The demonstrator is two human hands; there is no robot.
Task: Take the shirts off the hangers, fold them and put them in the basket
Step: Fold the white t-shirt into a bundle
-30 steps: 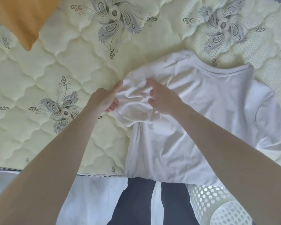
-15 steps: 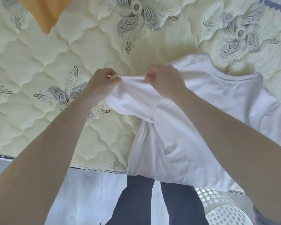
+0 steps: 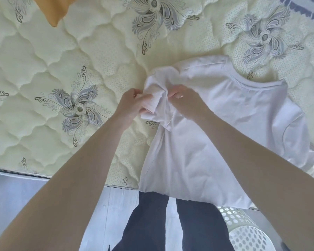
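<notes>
— What are the hands doing?

— Both arms reach out over the mattress (image 3: pixel 62 57). The left hand (image 3: pixel 134 103) has its fingers curled round the bunched sleeve (image 3: pixel 159 82) of the white T-shirt (image 3: pixel 239 127). The right hand (image 3: pixel 188 103) pinches the cloth just beside it, knuckles up.

— And the T-shirt?

— Flat by the mattress's front edge, collar away, hem hanging over it. The perforated white basket (image 3: pixel 243 232) stands on the floor below, to the right.

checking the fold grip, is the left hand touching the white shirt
Touching. The head view shows the left hand gripping the bunched sleeve of the white shirt, with fabric bulging between its fingers.
</notes>
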